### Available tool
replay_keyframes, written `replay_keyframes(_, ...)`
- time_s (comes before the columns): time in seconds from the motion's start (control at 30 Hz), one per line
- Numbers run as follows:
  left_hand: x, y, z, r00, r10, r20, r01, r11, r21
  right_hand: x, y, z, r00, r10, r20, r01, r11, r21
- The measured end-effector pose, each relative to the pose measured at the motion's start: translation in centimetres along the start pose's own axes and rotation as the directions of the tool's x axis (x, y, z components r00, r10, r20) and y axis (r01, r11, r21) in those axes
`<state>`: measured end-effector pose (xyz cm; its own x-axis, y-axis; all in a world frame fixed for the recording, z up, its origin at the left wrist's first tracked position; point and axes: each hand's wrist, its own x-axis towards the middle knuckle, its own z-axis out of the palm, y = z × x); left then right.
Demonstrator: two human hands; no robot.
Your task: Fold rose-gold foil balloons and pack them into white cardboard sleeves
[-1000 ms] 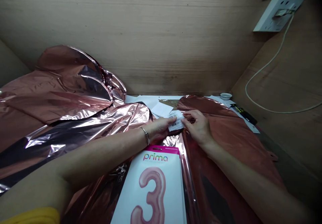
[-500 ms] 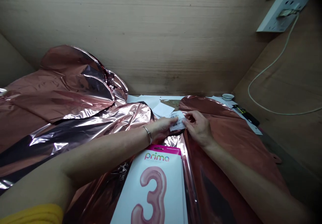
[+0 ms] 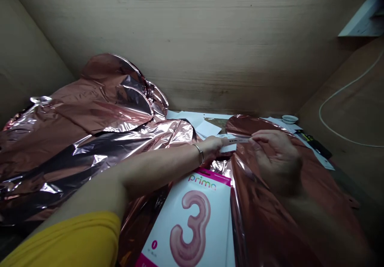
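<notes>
My left hand (image 3: 213,149) pinches the near end of a small white barcode label sheet (image 3: 230,142) over the table. My right hand (image 3: 277,159), blurred by motion, pinches the sheet's right end, where a thin white strip stands out. Both hands hover above a flat rose-gold foil balloon (image 3: 279,203). Just below my left wrist lies a white and pink card printed "prima" with a pink 3 (image 3: 195,219).
A heap of rose-gold foil balloons (image 3: 90,131) fills the left side. White papers (image 3: 198,124) lie by the wooden back wall. A small white cap (image 3: 289,118) and a dark tool (image 3: 315,145) rest at the right, near a white cable (image 3: 339,95).
The view has swung left. My right hand has moved right and up along the label sheet and blurs; the left hand keeps its hold.
</notes>
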<state>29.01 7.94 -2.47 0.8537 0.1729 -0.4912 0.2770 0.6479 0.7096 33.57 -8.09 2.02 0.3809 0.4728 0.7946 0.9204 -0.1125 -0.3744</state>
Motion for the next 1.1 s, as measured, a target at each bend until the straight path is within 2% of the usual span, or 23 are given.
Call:
replay_keyframes(0.07, -0.2, 0.4, 0.3, 1.000, -0.025, 0.018, 0.025, 1.000, 0.018, 0.6, -0.6, -1.1, 0.999, 0.003, 0.035, -0.004, 1.000, 0.002)
replay_keyframes(0.13, -0.5, 0.7, 0.4, 0.996, -0.073, 0.046, 0.071, 0.997, 0.038, 0.8, -0.4, -1.5, 0.987, 0.121, 0.102, -0.125, 0.991, 0.040)
replay_keyframes(0.23, -0.9, 1.1, 0.1, 0.993, -0.102, 0.065, 0.099, 0.994, 0.049, 0.7, 1.1, -1.1, 0.904, 0.389, 0.175, -0.417, 0.893, 0.168)
replay_keyframes(0.3, -0.9, 1.1, -0.3, 0.994, -0.096, 0.057, 0.093, 0.995, 0.048, 0.4, 2.3, -0.6, 0.848, 0.496, 0.186, -0.529, 0.815, 0.237)
replay_keyframes(0.43, -0.6, 0.9, -1.0, 0.996, -0.088, 0.030, 0.085, 0.994, 0.073, 0.2, 3.5, 0.2, 0.795, 0.579, 0.181, -0.606, 0.748, 0.271)
replay_keyframes(0.57, -0.7, 1.1, -1.3, 0.992, -0.125, 0.015, 0.121, 0.980, 0.160, 0.5, 3.3, 0.1, 0.775, 0.600, 0.201, -0.631, 0.717, 0.296)
replay_keyframes(0.7, -1.7, 2.1, -1.3, 0.983, -0.179, -0.038, 0.183, 0.938, 0.295, 0.5, 3.1, -0.3, 0.757, 0.618, 0.213, -0.652, 0.694, 0.306)
replay_keyframes(0.77, -2.6, 2.7, -1.1, 0.994, -0.091, -0.065, 0.108, 0.927, 0.359, 0.3, 2.9, -0.5, 0.743, 0.631, 0.224, -0.668, 0.675, 0.313)
replay_keyframes(0.83, -3.6, 3.0, -0.8, 0.994, 0.100, -0.045, -0.065, 0.871, 0.486, 0.0, 2.8, -0.5, 0.731, 0.637, 0.244, -0.681, 0.656, 0.326)
replay_keyframes(0.93, -5.0, 2.8, 0.0, 0.938, 0.341, 0.064, -0.300, 0.706, 0.642, -0.1, 2.6, -0.5, 0.716, 0.640, 0.279, -0.697, 0.627, 0.348)
replay_keyframes(1.0, -5.9, 2.5, 0.5, 0.915, 0.393, 0.094, -0.358, 0.680, 0.640, 0.0, 2.3, -0.5, 0.707, 0.643, 0.294, -0.705, 0.611, 0.359)
replay_keyframes(1.1, -7.0, 2.1, 0.9, 0.898, 0.429, 0.102, -0.398, 0.687, 0.608, 0.4, 1.8, -0.4, 0.691, 0.654, 0.308, -0.716, 0.562, 0.414)
